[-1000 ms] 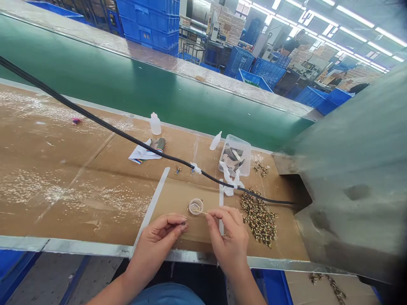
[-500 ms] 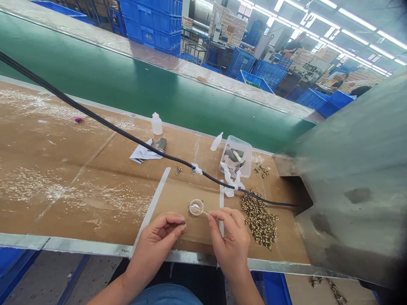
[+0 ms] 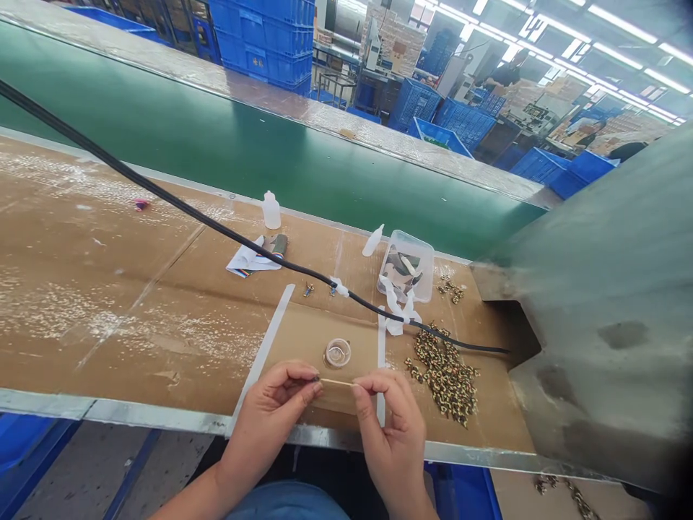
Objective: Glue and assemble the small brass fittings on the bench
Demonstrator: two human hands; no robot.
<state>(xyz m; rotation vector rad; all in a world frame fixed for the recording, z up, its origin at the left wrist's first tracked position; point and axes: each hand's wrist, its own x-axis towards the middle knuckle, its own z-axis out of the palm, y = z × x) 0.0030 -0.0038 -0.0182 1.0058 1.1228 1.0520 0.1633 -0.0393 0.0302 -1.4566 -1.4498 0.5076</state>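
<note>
Between thumb and fingers, my left hand (image 3: 276, 404) pinches a tiny dark piece (image 3: 316, 378), too small to make out fully. My right hand (image 3: 390, 415) is closed on one end of a thin wooden stick (image 3: 336, 382), whose other end meets the piece at my left fingertips. Just beyond both hands stands a small clear round cup (image 3: 338, 352) on a cardboard sheet (image 3: 303, 332) edged with white tape. To the right of my right hand lies a heap of small black and gold pieces (image 3: 447, 375).
A black cable (image 3: 238, 238) crosses above the bench. Farther back are two white squeeze bottles (image 3: 271, 211), a folded cloth (image 3: 254, 256) and a clear tub (image 3: 427, 271) with scraps. A green conveyor belt (image 3: 216, 137) runs behind. A large metal housing (image 3: 611, 289) bounds the right side.
The stick has come out of the cup toward me, and its tip now touches the small piece in my left hand. The view has shifted slightly.
</note>
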